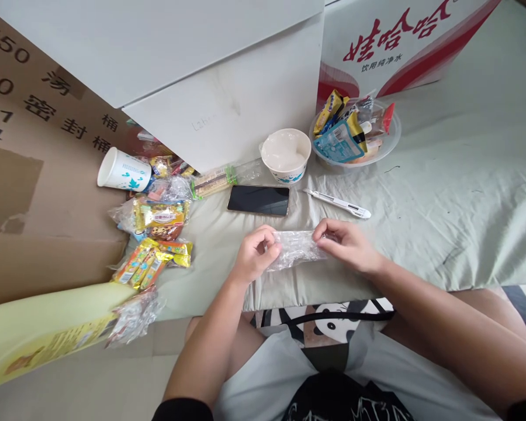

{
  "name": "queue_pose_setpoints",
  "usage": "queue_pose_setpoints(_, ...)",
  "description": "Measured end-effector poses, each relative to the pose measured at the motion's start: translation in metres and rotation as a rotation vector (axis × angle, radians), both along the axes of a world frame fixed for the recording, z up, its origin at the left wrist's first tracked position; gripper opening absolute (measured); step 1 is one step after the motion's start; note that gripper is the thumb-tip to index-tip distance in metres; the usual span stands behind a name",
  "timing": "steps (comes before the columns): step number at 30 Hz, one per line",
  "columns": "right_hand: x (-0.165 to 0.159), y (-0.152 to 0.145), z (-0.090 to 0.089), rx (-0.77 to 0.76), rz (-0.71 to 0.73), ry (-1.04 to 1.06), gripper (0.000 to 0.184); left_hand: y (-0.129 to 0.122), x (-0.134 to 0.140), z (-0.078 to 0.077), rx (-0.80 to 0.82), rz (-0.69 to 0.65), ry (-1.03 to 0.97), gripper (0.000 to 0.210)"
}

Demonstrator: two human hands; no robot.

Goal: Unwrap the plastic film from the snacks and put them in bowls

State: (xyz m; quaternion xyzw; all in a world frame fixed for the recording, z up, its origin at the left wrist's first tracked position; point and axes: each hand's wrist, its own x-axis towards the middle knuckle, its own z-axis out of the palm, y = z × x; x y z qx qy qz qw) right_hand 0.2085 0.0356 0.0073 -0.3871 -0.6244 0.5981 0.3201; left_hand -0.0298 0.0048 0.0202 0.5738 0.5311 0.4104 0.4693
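Note:
A clear, crinkled plastic wrapper [296,248] is stretched between my two hands, just above the front edge of the cloth. My left hand [258,252] pinches its left end between thumb and fingers. At the other end my right hand [344,242] grips it the same way. Whether anything lies inside the plastic I cannot tell. Beyond the wrapper lies a dark-screened phone [258,200]. A white utility knife [339,203] rests past my right hand, apart from it.
A paper bowl [286,155] and a clear plastic bowl [390,140] of packaged snacks stand behind. Several snack packs [162,216] and a tipped paper cup [125,171] lie at left, beside a brown carton [48,193]. White boxes [245,99] border the back.

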Motion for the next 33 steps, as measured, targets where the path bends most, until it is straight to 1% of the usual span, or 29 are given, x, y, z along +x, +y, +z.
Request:
queue_pose_setpoints(1,-0.003,-0.001,0.0,-0.014,-0.038,-0.053,0.03,-0.002,0.0,0.0,0.053,0.064,0.063,0.026)
queue_pose_setpoints(2,-0.005,-0.001,0.0,-0.021,-0.085,-0.076,0.027,-0.003,0.001,0.001,0.116,0.16,0.131,0.02)
queue_pose_setpoints(3,-0.008,-0.001,0.0,-0.015,-0.133,-0.066,0.03,-0.005,0.001,0.001,0.188,0.266,0.204,0.02)
queue_pose_setpoints(4,-0.009,-0.002,-0.001,0.002,-0.173,-0.037,0.036,-0.007,0.002,0.002,0.256,0.353,0.278,0.022)
queue_pose_setpoints(5,-0.01,-0.002,-0.001,0.022,-0.197,-0.013,0.04,-0.009,0.003,0.004,0.309,0.402,0.34,0.023)
queue_pose_setpoints(6,-0.01,-0.002,-0.002,0.038,-0.203,-0.011,0.038,-0.012,0.005,0.005,0.338,0.405,0.38,0.02)
queue_pose_setpoints(7,-0.009,-0.002,-0.002,0.051,-0.195,-0.035,0.031,-0.014,0.007,0.006,0.341,0.366,0.395,0.018)
queue_pose_setpoints(9,-0.007,-0.003,-0.001,0.082,-0.163,-0.091,0.015,-0.018,0.014,0.007,0.302,0.239,0.38,0.015)
queue_pose_setpoints(10,-0.006,-0.004,0.001,0.102,-0.133,-0.086,0.015,-0.019,0.017,0.007,0.271,0.181,0.365,0.013)
queue_pose_setpoints(11,-0.006,-0.006,0.002,0.123,-0.093,-0.054,0.017,-0.021,0.021,0.006,0.238,0.128,0.342,0.016)
queue_pose_setpoints(13,-0.006,-0.011,0.007,0.163,0.02,0.056,0.019,-0.023,0.027,0.004,0.173,0.005,0.257,0.039)
queue_pose_setpoints(14,-0.007,-0.013,0.009,0.165,0.094,0.11,0.02,-0.023,0.028,0.004,0.132,-0.082,0.2,0.049)
queue_pose_setpoints(15,-0.007,-0.016,0.011,0.14,0.177,0.158,0.022,-0.024,0.029,0.003,0.076,-0.178,0.142,0.056)
queue_pose_setpoints(17,-0.007,-0.021,0.016,0.004,0.341,0.245,0.028,-0.027,0.028,0.003,-0.066,-0.342,0.036,0.061)
queue_pose_setpoints(18,-0.006,-0.023,0.017,-0.093,0.409,0.286,0.031,-0.028,0.027,0.004,-0.136,-0.383,-0.004,0.062)
queue_pose_setpoints(19,-0.006,-0.024,0.018,-0.191,0.461,0.322,0.033,-0.029,0.026,0.004,-0.194,-0.394,-0.038,0.063)
queue_pose_setpoints(21,-0.004,-0.024,0.02,-0.332,0.501,0.388,0.032,-0.029,0.023,0.005,-0.252,-0.369,-0.096,0.065)
queue_pose_setpoints(22,-0.004,-0.024,0.02,-0.359,0.496,0.413,0.03,-0.027,0.022,0.005,-0.26,-0.353,-0.111,0.065)
queue_pose_setpoints(24,-0.004,-0.022,0.019,-0.35,0.469,0.447,0.028,-0.022,0.018,0.005,-0.259,-0.314,-0.11,0.061)
queue_pose_setpoints(26,-0.005,-0.02,0.017,-0.318,0.449,0.459,0.029,-0.016,0.012,0.004,-0.242,-0.244,-0.077,0.056)
queue_pose_setpoints(28,-0.005,-0.018,0.016,-0.304,0.439,0.451,0.032,-0.011,0.005,0.003,-0.222,-0.12,-0.057,0.054)
queue_pose_setpoints(30,-0.004,-0.016,0.014,-0.306,0.417,0.429,0.032,-0.01,-0.003,0.002,-0.191,0.049,-0.085,0.056)
queue_pose_setpoints(32,-0.001,-0.013,0.015,-0.295,0.36,0.408,0.031,-0.013,-0.008,0.003,-0.148,0.211,-0.151,0.059)
queue_pose_setpoints(33,0.001,-0.011,0.016,-0.283,0.318,0.4,0.03,-0.014,-0.009,0.004,-0.132,0.266,-0.188,0.061)
